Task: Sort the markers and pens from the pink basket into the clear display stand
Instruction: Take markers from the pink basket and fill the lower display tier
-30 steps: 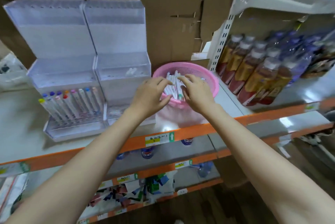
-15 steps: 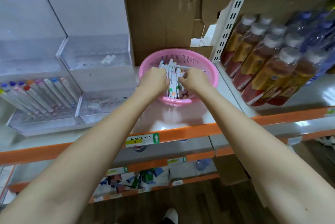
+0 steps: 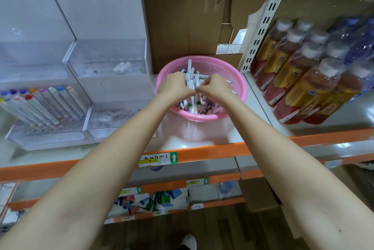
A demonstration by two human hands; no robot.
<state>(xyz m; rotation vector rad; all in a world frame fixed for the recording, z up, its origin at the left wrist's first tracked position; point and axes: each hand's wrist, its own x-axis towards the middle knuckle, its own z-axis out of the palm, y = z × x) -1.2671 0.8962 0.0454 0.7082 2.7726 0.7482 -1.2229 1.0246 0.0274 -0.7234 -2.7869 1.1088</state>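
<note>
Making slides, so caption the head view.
Left hand and right hand hold markers in pink basket beside clear display stand.

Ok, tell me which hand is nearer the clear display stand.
Left. Both curl round markers in the pink basket. The left hand is at the basket's left side, toward the clear display stand. The right hand lies beyond it, further from the stand.

We see a pale shelf [image 3: 202, 138] with an orange front edge carrying a yellow and green label. On it the pink basket [image 3: 241, 89] sits near the middle, with the clear display stand [image 3: 101, 26] just beside it on the left. Wrapped packs of bottles [image 3: 303, 79] lie on their sides to the right of the basket.
</note>
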